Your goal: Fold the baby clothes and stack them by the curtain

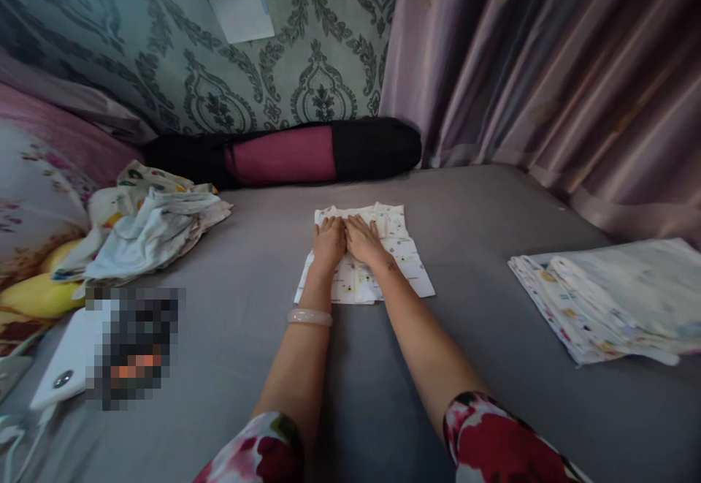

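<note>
A small white printed garment [402,271], perhaps a child's top or shorts, lies spread on the grey bed sheet in front of me. My left hand [329,242] rests palm down on its upper part, fingers stretched out. Right beside it, my right hand [362,238] presses flat on the same cloth, its fingertips angled toward the left hand. Neither hand grips anything. Parts of the garment are hidden beneath my hands and wrists.
Crumpled clothes [158,231] are heaped at the left, by yellow cushions [41,294]. A white power bank [71,355] with a cable lies nearer, beside a blurred-out patch. Folded cloths [613,300] are stacked at the right. A black and maroon bolster [285,153] lines the wall.
</note>
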### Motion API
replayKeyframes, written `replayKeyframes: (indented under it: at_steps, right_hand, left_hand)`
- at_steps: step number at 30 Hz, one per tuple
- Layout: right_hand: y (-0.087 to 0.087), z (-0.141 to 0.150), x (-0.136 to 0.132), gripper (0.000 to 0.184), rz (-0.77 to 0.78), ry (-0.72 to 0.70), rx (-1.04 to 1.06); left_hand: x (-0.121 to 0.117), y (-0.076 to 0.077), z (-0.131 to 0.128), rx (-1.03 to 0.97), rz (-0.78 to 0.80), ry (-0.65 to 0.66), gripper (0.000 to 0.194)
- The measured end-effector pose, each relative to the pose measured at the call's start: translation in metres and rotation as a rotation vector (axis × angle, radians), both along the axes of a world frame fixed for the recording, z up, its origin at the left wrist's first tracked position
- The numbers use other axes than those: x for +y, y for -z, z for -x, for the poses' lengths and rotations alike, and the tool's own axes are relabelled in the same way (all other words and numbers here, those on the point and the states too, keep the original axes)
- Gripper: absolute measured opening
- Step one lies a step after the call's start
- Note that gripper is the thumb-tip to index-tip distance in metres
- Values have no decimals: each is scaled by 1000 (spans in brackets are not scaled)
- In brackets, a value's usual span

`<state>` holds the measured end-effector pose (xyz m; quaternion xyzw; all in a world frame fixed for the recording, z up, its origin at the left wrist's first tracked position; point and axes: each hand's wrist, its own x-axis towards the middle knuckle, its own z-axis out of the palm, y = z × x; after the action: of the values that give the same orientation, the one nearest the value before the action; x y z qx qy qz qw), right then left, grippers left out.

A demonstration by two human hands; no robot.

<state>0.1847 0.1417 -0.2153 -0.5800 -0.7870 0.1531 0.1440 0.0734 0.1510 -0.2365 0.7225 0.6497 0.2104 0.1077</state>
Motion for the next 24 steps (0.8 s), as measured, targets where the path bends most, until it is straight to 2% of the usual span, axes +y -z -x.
replayKeyframes:
  at_steps: [4, 8, 17, 20, 24]
  right_hand:
    - [10, 0, 2, 50, -36, 19, -30]
    - [19, 1, 4, 51, -69, 113, -49]
    - [26, 6, -1, 62, -149, 367, -63]
    - [24, 2, 0, 63, -97, 347, -68]
    - [24, -15, -3, 62, -93, 216, -98]
  left_hand:
    - [3, 4, 2, 25, -14, -47, 44]
    - [1, 5, -2, 39, -17, -99, 49]
    - [-3, 3, -2, 105, -28, -58, 55]
    - [-1, 4, 0, 144, -3, -42, 57]
    - [1, 6, 5, 214, 4, -2, 60]
